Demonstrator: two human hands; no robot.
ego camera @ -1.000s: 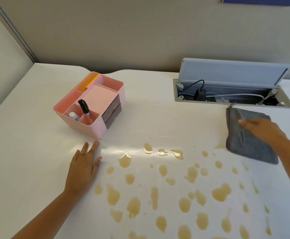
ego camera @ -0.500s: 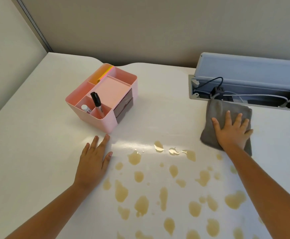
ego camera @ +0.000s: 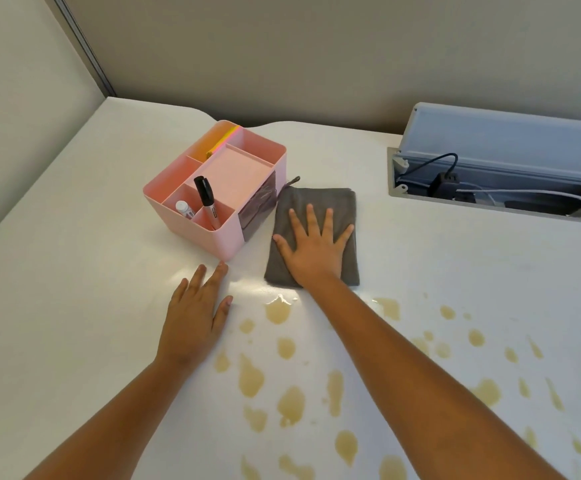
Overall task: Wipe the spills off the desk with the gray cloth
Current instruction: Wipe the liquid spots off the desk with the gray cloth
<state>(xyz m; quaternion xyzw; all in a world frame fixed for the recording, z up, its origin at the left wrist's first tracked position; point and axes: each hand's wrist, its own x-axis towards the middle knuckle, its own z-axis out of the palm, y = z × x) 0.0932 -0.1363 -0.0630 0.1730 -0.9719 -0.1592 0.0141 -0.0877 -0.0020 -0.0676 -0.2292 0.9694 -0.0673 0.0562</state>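
Head view: the white desk (ego camera: 74, 271) fills most of the frame, with beige partition walls along the top and upper left. Just above the middle lies the gray cloth (ego camera: 316, 202), folded into a rectangle and flat on the desk, a small loop sticking out at its upper left corner. The right hand (ego camera: 313, 247) lies palm down on the cloth with the fingers spread wide, pressing it flat rather than gripping it; its forearm runs down to the lower right of the frame. The left hand (ego camera: 195, 317) rests flat on the bare desk left of centre, fingers open and slightly apart, holding nothing; its fingertips are just below the near corner of the pink organizer (ego camera: 226, 237).

The organizer stands just left of the cloth, near it; whether they touch cannot be told. A black marker (ego camera: 206, 202) stands tilted in one of its front compartments, a small white tube (ego camera: 184, 208) is in the one beside it, and something yellow shows in the back compartment.

The spills (ego camera: 282, 403), tan blotches of many sizes, spread over the lower middle and lower right, starting just below the cloth's lower edge. At the upper right a cable tray (ego camera: 490, 199) sunk into the desk stands with its gray lid raised, black and white cables inside
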